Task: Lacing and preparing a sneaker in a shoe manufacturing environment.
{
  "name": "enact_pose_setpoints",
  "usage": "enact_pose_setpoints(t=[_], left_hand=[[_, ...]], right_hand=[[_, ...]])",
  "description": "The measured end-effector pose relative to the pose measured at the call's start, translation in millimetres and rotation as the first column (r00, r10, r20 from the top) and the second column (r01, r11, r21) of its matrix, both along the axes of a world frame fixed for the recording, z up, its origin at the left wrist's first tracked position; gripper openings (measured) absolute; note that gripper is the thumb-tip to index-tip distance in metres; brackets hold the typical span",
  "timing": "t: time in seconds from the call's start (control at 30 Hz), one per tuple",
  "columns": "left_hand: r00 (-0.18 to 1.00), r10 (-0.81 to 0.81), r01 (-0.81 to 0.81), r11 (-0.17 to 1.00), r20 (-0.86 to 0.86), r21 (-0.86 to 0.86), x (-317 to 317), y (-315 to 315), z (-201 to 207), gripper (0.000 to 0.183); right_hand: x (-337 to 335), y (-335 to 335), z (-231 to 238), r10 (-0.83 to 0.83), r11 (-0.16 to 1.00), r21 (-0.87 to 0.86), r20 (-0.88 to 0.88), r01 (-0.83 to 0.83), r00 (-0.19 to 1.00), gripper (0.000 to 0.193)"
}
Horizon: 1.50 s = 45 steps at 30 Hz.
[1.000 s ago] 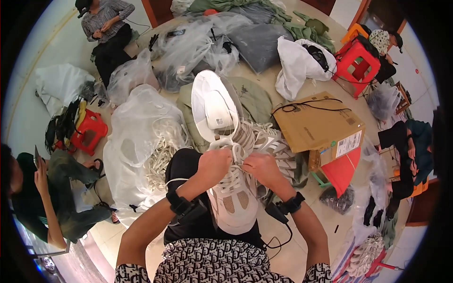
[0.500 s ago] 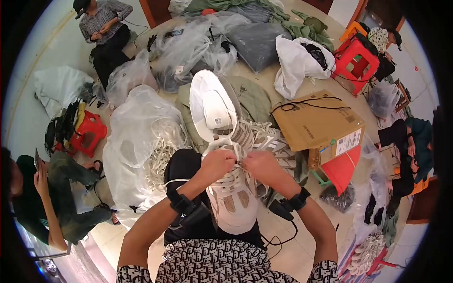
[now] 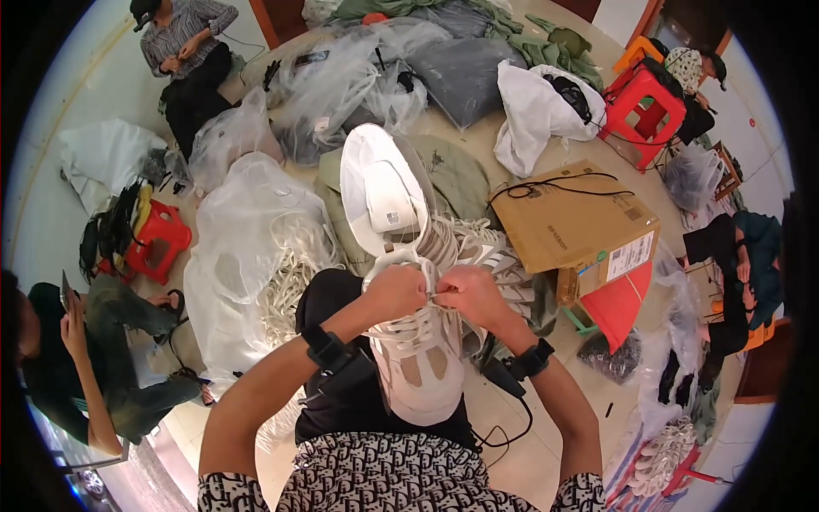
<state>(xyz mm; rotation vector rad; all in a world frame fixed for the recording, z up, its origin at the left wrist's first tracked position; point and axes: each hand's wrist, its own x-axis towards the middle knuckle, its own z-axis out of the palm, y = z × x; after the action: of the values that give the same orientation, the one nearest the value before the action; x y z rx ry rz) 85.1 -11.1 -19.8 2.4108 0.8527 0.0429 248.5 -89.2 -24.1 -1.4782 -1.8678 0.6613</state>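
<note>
A white sneaker lies on my lap, toe toward me, its long white tongue sticking up away from me. My left hand grips the shoe's upper edge at the lacing. My right hand pinches a white lace beside it, and the two hands nearly touch. Both wrists wear black bands. More white sneakers are piled just beyond my right hand.
A clear bag of white laces lies to my left. A cardboard box sits to the right, with a red stool beyond it. People sit at the upper left, left and right.
My hands stayed at the shoe's lacing and shifted only slightly; the shoe's tongue tipped a little. The surroundings look the same.
</note>
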Motion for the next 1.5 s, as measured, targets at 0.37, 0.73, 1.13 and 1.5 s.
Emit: enact_pose_setpoints(t=[0.37, 0.73, 1.13, 1.5], left_hand=[[0.716, 0.666, 0.036, 0.262, 0.207, -0.965, -79.2, -24.7, 100.1, 0.013], [0.303, 0.853, 0.255, 0.357, 0.425, -0.899, -105.8, -4.3, 77.6, 0.018], [-0.447, 0.832, 0.371, 0.507, 0.328, -0.778, -211.0, 52.2, 28.6, 0.007], [-0.528, 0.769, 0.257, 0.549, 0.360, -0.796, -309.3, 64.7, 3.8, 0.011]], right_hand=[[-18.9, -17.9, 31.1, -0.010, 1.000, 0.027, -0.229, 0.017, 0.973, 0.017], [4.8, 17.5, 41.5, -0.174, 0.984, -0.145, -0.678, 0.102, 0.714, 0.011], [201.2, -13.7, -0.3, -0.286, 0.896, -0.272, -0.958, 0.351, -0.013, 0.019], [262.7, -52.2, 7.9, -0.191, 0.900, -0.165, -0.981, 0.403, 0.027, 0.019]])
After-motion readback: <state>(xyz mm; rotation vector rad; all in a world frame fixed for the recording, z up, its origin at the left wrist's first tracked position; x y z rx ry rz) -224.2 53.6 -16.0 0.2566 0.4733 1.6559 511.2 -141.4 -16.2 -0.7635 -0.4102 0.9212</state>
